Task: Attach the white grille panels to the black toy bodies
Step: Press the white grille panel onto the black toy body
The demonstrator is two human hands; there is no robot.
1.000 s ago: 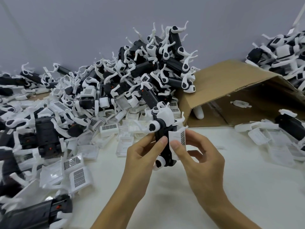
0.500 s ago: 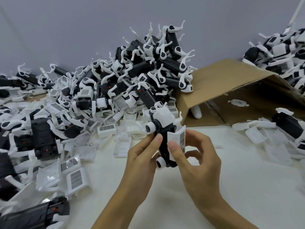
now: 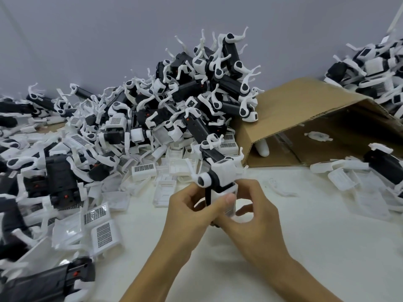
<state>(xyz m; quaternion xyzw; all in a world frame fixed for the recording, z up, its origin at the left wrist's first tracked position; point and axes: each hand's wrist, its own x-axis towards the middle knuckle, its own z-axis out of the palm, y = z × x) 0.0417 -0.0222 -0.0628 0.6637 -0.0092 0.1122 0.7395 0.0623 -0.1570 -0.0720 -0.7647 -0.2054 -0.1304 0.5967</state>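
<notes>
Centre frame: left hand (image 3: 192, 205) & right hand (image 3: 246, 216) both grip black plastic toy body w/ white legs (image 3: 214, 177); right thumb presses white grille panel (image 3: 229, 199) against it, fingers curled behind, above white bench (image 3: 305, 247)

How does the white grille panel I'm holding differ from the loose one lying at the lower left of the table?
The held grille panel is pinched by the right hand against the black toy body that the left hand grips; the loose grille panel lies untouched on the table. The held one stands upright, grid mostly hidden; the loose one faces up, grid plain. Both are white.
</notes>
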